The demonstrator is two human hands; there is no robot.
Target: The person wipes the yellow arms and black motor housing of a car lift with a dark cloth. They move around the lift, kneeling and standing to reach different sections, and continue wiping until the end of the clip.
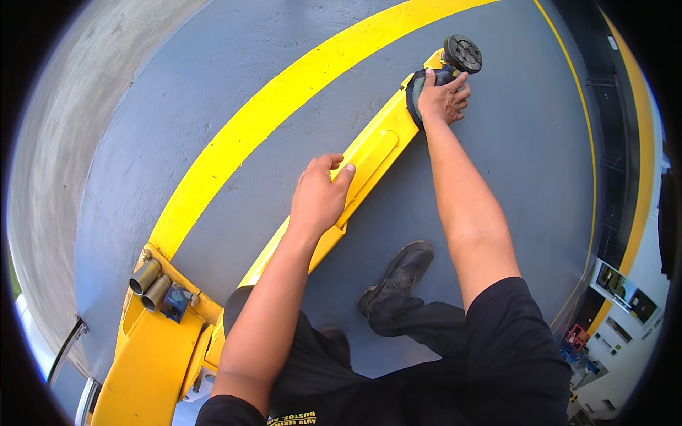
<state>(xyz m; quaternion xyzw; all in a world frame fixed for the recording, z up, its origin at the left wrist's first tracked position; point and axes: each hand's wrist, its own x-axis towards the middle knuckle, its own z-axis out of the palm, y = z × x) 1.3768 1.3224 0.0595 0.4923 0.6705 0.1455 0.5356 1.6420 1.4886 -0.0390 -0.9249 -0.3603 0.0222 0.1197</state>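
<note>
A yellow vehicle-lift arm [369, 153] runs diagonally from the lower left to the upper right. At its far end sits a round black lift pad [462, 54]. Just below the pad, a dark cloth [417, 103] lies around the arm's end. My right hand [444, 99] grips this cloth against the arm, its palm hiding part of it. About the middle of the arm, my left hand [320, 195] rests at the edge, with thumb and bent fingers apart and nothing seen between them.
At lower left stands the yellow lift base [153, 362], with two metal tubes [150, 284] on its bracket. A curved yellow stripe [284, 92] crosses the grey floor. My dark shoe [398, 273] is beside the arm. Equipment [579, 348] stands along the far right.
</note>
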